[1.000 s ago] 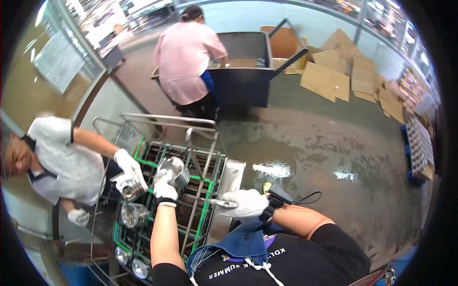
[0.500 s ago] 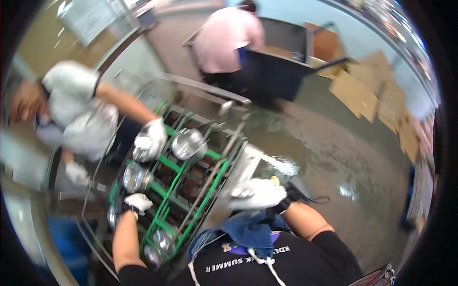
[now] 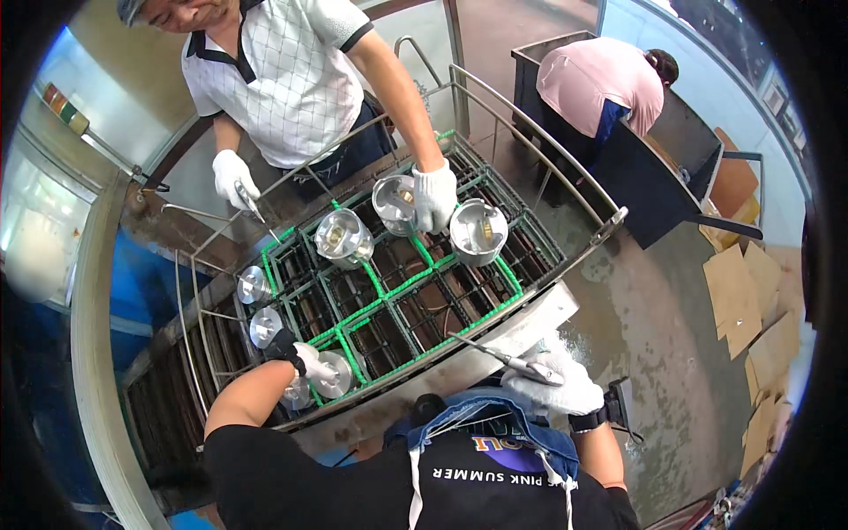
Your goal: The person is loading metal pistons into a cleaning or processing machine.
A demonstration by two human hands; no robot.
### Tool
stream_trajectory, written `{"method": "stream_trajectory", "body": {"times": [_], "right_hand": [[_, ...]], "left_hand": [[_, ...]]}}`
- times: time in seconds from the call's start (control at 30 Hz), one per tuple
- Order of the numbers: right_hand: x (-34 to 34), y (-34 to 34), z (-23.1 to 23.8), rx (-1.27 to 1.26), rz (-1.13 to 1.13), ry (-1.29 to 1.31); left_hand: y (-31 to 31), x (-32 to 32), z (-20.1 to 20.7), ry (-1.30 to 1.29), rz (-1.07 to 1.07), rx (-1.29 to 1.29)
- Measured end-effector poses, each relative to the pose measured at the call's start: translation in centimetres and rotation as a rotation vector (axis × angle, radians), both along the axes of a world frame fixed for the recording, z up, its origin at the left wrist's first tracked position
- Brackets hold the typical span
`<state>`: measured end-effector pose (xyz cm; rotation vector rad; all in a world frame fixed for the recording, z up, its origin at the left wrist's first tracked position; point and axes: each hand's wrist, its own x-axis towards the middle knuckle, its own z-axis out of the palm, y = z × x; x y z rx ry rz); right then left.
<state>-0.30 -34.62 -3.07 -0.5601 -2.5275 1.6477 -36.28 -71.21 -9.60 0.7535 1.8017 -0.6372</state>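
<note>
My left hand (image 3: pixel 313 362), in a white glove, reaches over the near left of a green-edged wire rack (image 3: pixel 380 305). Its fingers are closed at the edge of a silver piston (image 3: pixel 336 374). Over the rack's near edge, my right hand (image 3: pixel 558 382), also gloved, grips a hand tool (image 3: pixel 503 357) with a long thin metal shaft, pointing left over the rack. More silver parts stand near my left hand, among them a small round one (image 3: pixel 265 328). Further back are larger pistons, one at the middle (image 3: pixel 344 238) and one at the right (image 3: pixel 479 231).
Across the rack, a co-worker's gloved hand (image 3: pixel 435 198) rests between pistons; the other (image 3: pixel 235 179) holds a thin tool. Curved metal rails (image 3: pixel 539 146) edge the rack. At the far right a person in pink (image 3: pixel 601 84) bends over a dark bin (image 3: pixel 658 190); flattened cardboard (image 3: pixel 733 296) lies beyond.
My view has swung left and steadied, so the rack sits more central. My left hand has come to a piston at the near edge. The co-worker's hand has shifted among the pistons.
</note>
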Motion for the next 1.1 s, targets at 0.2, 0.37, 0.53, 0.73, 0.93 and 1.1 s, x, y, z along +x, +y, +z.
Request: {"method": "stream_trajectory", "body": {"times": [0.2, 0.37, 0.53, 0.73, 0.93, 1.1], "right_hand": [[-0.8, -0.4, 2.1, 0.101, 0.058, -0.099], [-0.1, 0.1, -0.5, -0.080, -0.066, -0.007], [-0.6, 0.9, 2.5, -0.187, 0.205, -0.177], [-1.0, 1.2, 2.6, -0.008, 0.301, -0.069], [-3.7, 0.9, 3.3, -0.029, 0.062, -0.094], [-2.5, 1.5, 5.7, -0.599, 0.211, -0.048]], "left_hand": [[2.4, 1.8, -3.1, 0.263, -0.002, 0.199], [0.5, 0.9, -3.9, -0.113, 0.811, 0.340], [3.1, 1.5, -2.2, 0.261, 0.001, 0.194], [4.1, -1.9, -1.1, 0.171, -0.317, 0.681], [11.0, 3.7, 8.3, 0.108, 0.903, 1.484], [14.3, 5.5, 5.8, -0.715, 1.816, 1.750]]}}
